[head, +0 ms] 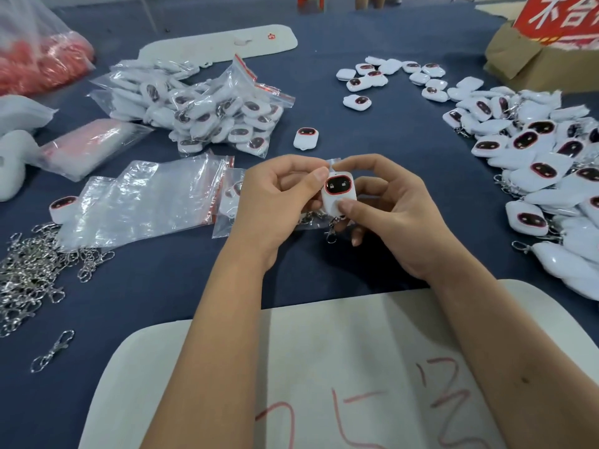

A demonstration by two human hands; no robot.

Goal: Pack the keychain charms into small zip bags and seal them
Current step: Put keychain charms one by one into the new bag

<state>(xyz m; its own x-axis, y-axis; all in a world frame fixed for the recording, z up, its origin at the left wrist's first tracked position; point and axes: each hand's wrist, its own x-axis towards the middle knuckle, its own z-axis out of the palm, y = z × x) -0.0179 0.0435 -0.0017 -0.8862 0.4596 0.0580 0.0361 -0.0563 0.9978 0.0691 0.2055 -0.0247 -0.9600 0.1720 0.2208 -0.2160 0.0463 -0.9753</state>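
A white keychain charm [338, 192] with a dark, red-rimmed face is held upright between both hands above the blue table. My left hand [275, 202] pinches its upper left edge with thumb and fingers. My right hand [389, 209] curls round its right side, thumb pressed on the lower front, fingertips at a bit of clear plastic on top. Its metal clasp [331, 233] dangles below. Empty small zip bags [146, 196] with red strips lie to the left. A heap of bagged charms [207, 108] sits behind them.
Loose charms [544, 163] are piled at the right, more [392, 79] further back, and one [306, 138] lies alone. Metal clasps [29, 273] are heaped at the left edge. A white foam sheet [324, 367] lies under my forearms. A cardboard box [531, 59] stands at the back right.
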